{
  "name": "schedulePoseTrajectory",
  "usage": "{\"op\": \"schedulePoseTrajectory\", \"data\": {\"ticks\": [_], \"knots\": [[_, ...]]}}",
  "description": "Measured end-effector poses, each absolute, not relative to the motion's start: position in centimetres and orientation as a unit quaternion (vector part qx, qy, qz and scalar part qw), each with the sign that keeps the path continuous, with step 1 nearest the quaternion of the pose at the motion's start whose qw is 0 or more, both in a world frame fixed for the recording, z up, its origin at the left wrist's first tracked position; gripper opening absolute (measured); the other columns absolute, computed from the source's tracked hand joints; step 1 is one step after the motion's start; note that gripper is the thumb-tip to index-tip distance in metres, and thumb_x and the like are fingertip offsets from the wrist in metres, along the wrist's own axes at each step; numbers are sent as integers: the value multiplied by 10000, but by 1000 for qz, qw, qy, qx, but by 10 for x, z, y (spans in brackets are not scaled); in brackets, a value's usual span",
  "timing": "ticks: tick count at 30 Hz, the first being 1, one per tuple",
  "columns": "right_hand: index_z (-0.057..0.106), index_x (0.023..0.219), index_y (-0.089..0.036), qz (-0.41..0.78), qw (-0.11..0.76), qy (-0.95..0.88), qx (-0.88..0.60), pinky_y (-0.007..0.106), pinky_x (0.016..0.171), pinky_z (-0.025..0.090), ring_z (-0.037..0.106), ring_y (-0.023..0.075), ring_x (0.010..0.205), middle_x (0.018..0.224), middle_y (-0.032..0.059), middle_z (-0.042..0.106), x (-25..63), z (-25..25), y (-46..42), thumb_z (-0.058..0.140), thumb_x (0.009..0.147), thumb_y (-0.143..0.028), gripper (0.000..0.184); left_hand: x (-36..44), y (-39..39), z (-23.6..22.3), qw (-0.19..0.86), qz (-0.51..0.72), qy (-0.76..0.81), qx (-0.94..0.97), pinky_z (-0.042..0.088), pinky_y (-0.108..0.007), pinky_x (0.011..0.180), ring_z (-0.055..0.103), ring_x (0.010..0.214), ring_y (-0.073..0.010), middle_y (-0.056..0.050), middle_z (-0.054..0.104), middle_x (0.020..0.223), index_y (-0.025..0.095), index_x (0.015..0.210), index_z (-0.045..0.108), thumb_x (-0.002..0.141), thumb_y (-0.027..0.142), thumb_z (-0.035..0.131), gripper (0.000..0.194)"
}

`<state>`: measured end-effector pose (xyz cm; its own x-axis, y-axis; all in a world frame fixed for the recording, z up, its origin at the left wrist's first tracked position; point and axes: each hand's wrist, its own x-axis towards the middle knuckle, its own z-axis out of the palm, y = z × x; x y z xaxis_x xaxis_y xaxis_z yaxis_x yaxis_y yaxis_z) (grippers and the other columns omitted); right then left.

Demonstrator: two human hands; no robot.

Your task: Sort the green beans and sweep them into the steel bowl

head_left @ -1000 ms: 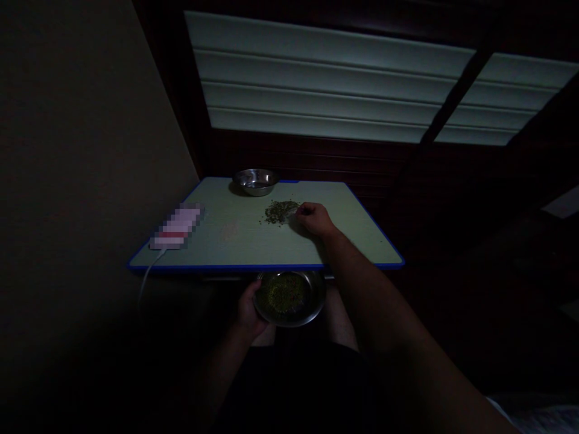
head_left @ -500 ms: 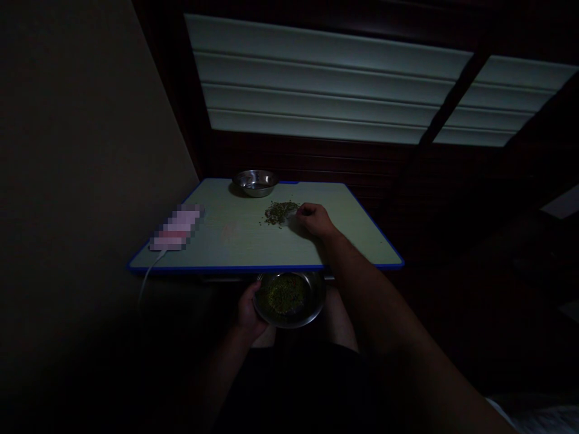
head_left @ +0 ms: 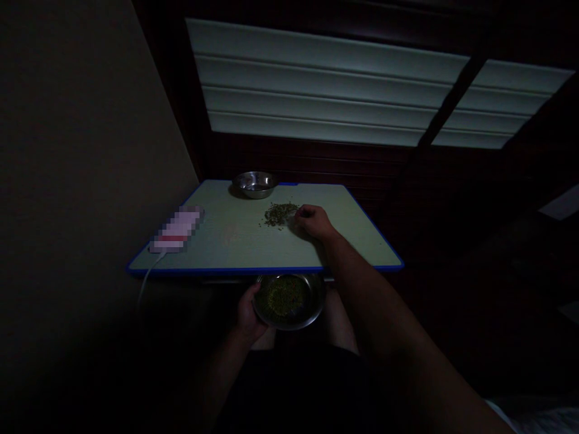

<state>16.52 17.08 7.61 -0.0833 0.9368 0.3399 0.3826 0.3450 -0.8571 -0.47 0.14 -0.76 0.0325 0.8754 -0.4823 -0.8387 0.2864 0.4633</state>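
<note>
My left hand [head_left: 250, 314] is closed on the left rim of a shiny metal bowl [head_left: 311, 317], held over my lap just below the table's front edge. Green bean-like grains [head_left: 284, 296] cover the bowl's bottom. On the table lies a loose, spread pile of darker small grains [head_left: 278, 213]. At the pile's right side is my right hand [head_left: 314, 222], fingers pinched together. Something pale and translucent shows at its fingertips, too dim to name.
A second metal bowl [head_left: 256, 185] stands at the back of the blue-edged, pale table [head_left: 217, 241]. At the table's left lies a blurred-out pink phone-like object [head_left: 177, 230] with a white cable [head_left: 147, 274]. A wall [head_left: 90, 150] rises on the left; slatted panels [head_left: 316, 84] are behind.
Both hands, the bowls and the grain pile look nearly the same. Only a very slight shift of the whole view shows.
</note>
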Motion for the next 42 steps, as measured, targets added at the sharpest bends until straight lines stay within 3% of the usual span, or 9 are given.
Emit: {"op": "schedulePoseTrajectory", "data": {"ticks": [24, 29, 35, 42], "knots": [[563, 579, -163, 333, 469, -666, -476, 238, 566, 342, 427, 101, 568, 557, -30, 505, 166, 76, 171, 555, 564, -288, 127, -4, 1, -5, 724, 585, 365, 33, 531, -421, 853, 713, 776, -255, -81, 758, 743, 124, 790, 722, 794, 231, 516, 232], [597, 612, -157, 331, 461, -674, -473, 244, 584, 358, 458, 110, 590, 600, -15, 553, 166, 75, 171, 576, 554, -285, 143, -4, 0, -6, 721, 587, 366, 34, 550, -382, 790, 713, 740, -238, -83, 761, 758, 121, 801, 722, 791, 224, 520, 226], [576, 591, -160, 329, 462, -671, -478, 239, 569, 343, 422, 101, 567, 563, -31, 508, 166, 76, 170, 556, 570, -304, 147, -3, 1, -6, 712, 597, 368, 33, 556, -332, 709, 711, 726, -214, -78, 761, 758, 126, 811, 720, 808, 211, 511, 226], [582, 599, -160, 332, 457, -670, -481, 238, 558, 342, 424, 99, 558, 562, -33, 509, 166, 75, 171, 572, 559, -299, 145, -4, 0, -6, 724, 588, 359, 36, 546, -370, 772, 710, 745, -229, -80, 762, 776, 126, 826, 719, 803, 224, 531, 213]]}}
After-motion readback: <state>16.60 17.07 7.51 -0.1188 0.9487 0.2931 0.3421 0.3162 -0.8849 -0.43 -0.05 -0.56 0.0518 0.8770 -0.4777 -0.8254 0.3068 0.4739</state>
